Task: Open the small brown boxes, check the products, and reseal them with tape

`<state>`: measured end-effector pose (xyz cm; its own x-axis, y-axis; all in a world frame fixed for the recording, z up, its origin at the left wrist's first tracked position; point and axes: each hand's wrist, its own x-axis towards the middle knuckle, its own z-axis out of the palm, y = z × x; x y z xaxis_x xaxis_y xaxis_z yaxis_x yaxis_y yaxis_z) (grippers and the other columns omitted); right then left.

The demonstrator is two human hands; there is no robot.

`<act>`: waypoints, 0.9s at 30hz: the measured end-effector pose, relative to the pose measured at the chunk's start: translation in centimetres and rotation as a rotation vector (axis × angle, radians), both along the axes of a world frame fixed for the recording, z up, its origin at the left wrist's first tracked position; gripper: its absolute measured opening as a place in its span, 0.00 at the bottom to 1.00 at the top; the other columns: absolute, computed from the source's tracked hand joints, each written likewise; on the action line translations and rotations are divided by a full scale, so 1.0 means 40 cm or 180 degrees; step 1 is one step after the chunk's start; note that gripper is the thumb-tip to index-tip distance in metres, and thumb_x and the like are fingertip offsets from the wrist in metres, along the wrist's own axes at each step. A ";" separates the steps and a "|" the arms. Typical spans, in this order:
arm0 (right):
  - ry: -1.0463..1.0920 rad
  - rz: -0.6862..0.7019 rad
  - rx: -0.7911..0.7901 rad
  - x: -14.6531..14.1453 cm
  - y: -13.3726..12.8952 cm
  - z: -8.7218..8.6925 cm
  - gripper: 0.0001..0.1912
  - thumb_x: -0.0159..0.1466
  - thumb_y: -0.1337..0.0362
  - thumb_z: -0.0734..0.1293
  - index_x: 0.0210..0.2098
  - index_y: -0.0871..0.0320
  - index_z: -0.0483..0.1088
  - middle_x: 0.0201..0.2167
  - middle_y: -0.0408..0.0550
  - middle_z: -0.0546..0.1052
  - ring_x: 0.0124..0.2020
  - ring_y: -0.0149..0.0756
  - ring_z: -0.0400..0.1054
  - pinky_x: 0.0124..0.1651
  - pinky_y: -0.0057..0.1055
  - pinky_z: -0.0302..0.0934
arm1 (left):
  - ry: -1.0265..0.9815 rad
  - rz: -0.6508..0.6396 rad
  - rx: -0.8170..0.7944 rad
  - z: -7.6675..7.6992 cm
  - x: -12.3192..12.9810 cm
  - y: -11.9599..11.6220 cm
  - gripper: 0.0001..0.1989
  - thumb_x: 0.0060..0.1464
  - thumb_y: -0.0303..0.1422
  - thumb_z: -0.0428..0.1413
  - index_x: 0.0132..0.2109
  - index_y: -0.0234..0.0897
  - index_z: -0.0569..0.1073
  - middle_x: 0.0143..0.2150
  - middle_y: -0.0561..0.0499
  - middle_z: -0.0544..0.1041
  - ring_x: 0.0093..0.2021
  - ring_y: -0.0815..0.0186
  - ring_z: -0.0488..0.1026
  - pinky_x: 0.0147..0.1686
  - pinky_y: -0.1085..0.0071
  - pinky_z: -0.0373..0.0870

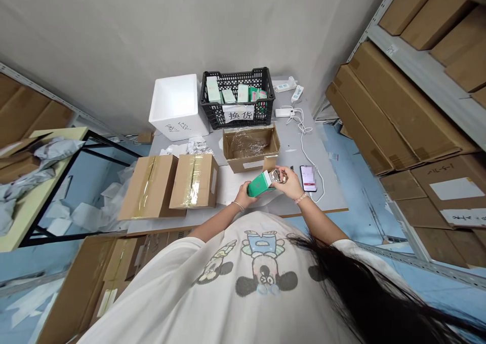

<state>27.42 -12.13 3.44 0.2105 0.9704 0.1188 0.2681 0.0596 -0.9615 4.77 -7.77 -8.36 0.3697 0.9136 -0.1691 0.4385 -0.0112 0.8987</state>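
A small green box with a white opened end is gripped by my left hand, tilted over the table's front part. At that open end, my right hand has its fingers closed around a shiny, clear-looking bottle or jar, partly hidden by the fingers. Whether its lower part is still inside the box I cannot tell. Just beyond my hands stands an open cardboard box with clear plastic wrap inside it.
Two taped cartons stand on the left. Behind are a white foam box and a black crate holding several small boxes. A phone and white cable lie right. Shelves with cartons flank the table.
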 end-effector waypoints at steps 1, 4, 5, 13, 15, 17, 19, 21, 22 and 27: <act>0.0189 -0.0097 -0.0074 0.003 0.002 -0.002 0.22 0.45 0.60 0.76 0.37 0.55 0.67 0.41 0.49 0.77 0.51 0.44 0.71 0.53 0.41 0.64 | 0.0016 0.0003 -0.0048 0.000 -0.002 0.005 0.38 0.30 0.30 0.69 0.53 0.38 0.66 0.48 0.47 0.67 0.49 0.57 0.67 0.51 0.60 0.65; 0.0765 -0.0539 -0.0161 0.016 0.014 -0.008 0.23 0.46 0.59 0.76 0.38 0.55 0.65 0.39 0.46 0.77 0.42 0.38 0.73 0.48 0.37 0.67 | 0.0154 0.0056 -0.0201 -0.006 -0.022 0.019 0.40 0.29 0.30 0.69 0.54 0.38 0.67 0.48 0.47 0.67 0.49 0.57 0.67 0.52 0.59 0.65; 0.1016 -0.0747 -0.0148 0.023 0.019 -0.009 0.23 0.47 0.58 0.76 0.37 0.55 0.65 0.38 0.45 0.77 0.39 0.36 0.73 0.45 0.35 0.68 | 0.0208 0.0083 -0.0252 -0.010 -0.033 0.022 0.40 0.28 0.30 0.70 0.53 0.38 0.68 0.48 0.47 0.67 0.48 0.57 0.67 0.52 0.59 0.65; 0.2538 -0.1897 -0.0436 0.108 0.046 0.014 0.16 0.55 0.56 0.71 0.39 0.54 0.65 0.30 0.37 0.75 0.30 0.30 0.72 0.32 0.28 0.71 | 0.0026 0.0118 -0.0405 -0.028 -0.115 0.016 0.38 0.28 0.32 0.72 0.51 0.40 0.70 0.45 0.50 0.73 0.45 0.59 0.70 0.46 0.63 0.69; 0.2921 -0.1925 -0.0610 0.123 0.045 0.023 0.13 0.59 0.55 0.68 0.40 0.53 0.66 0.31 0.39 0.76 0.32 0.32 0.74 0.34 0.31 0.73 | -0.0015 0.0146 -0.0351 -0.029 -0.122 0.012 0.38 0.28 0.32 0.72 0.51 0.40 0.70 0.44 0.50 0.73 0.44 0.60 0.70 0.46 0.63 0.69; 0.3344 -0.1928 -0.0847 0.128 0.042 0.028 0.11 0.62 0.55 0.66 0.40 0.53 0.67 0.31 0.40 0.77 0.33 0.33 0.75 0.35 0.35 0.75 | -0.0046 0.0146 -0.0315 -0.031 -0.126 0.009 0.38 0.29 0.33 0.71 0.52 0.39 0.70 0.44 0.51 0.73 0.43 0.61 0.70 0.45 0.64 0.69; 0.3713 -0.1938 -0.1072 0.125 0.040 0.028 0.11 0.63 0.54 0.64 0.40 0.54 0.67 0.31 0.41 0.78 0.33 0.35 0.76 0.37 0.39 0.75 | -0.0036 0.0126 -0.0284 -0.034 -0.128 0.007 0.37 0.30 0.33 0.71 0.51 0.39 0.70 0.44 0.51 0.73 0.43 0.61 0.70 0.46 0.64 0.68; 0.3936 -0.1991 -0.1242 0.117 0.039 0.025 0.11 0.64 0.53 0.64 0.39 0.54 0.66 0.29 0.41 0.77 0.32 0.35 0.76 0.37 0.40 0.75 | 0.0021 0.0105 -0.0243 -0.039 -0.130 0.005 0.36 0.30 0.33 0.71 0.51 0.39 0.70 0.44 0.50 0.72 0.43 0.61 0.69 0.46 0.64 0.68; 0.3993 -0.2030 -0.1302 0.112 0.039 0.024 0.11 0.64 0.53 0.64 0.39 0.54 0.66 0.28 0.41 0.77 0.32 0.35 0.76 0.36 0.39 0.75 | 0.0054 0.0104 -0.0216 -0.041 -0.130 0.004 0.36 0.30 0.33 0.71 0.51 0.39 0.70 0.44 0.50 0.72 0.43 0.61 0.69 0.46 0.64 0.68; 0.3579 -0.1956 -0.1358 0.088 0.037 0.026 0.12 0.63 0.52 0.65 0.39 0.53 0.66 0.29 0.41 0.77 0.32 0.34 0.76 0.35 0.36 0.75 | 0.0231 0.0164 -0.0171 -0.042 -0.130 -0.002 0.37 0.29 0.31 0.70 0.52 0.40 0.69 0.46 0.49 0.69 0.45 0.60 0.68 0.49 0.62 0.67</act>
<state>30.95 -10.67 4.48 0.4037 0.6023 -0.6886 -0.7955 -0.1406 -0.5894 -0.42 -7.86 -10.04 0.3076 0.9200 -0.2429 0.5011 0.0604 0.8633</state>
